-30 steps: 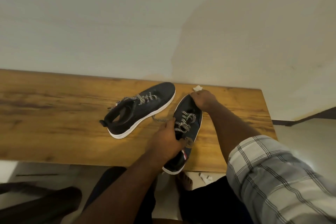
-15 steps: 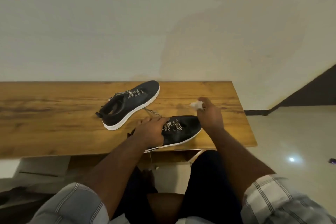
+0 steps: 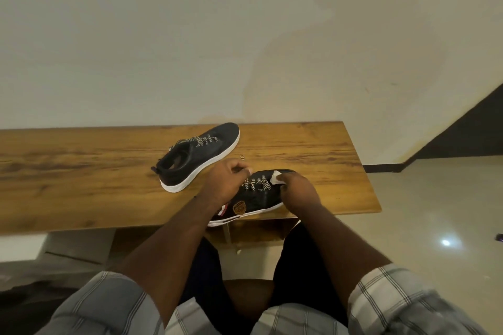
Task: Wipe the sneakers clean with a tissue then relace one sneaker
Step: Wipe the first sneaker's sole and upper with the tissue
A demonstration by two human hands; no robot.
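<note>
Leaning over the tabletop [image 3: 81, 171], we have the near sneaker [image 3: 255, 198] at its front edge, heel poking past it. Our left hand [image 3: 226, 183] curls its grip on the laces [image 3: 254, 185]; our right hand [image 3: 298, 190] pinches a white tissue [image 3: 275, 178] against the upper. Farther back sits the second sneaker [image 3: 198, 155], laced, near the wall [image 3: 190, 35].
</note>
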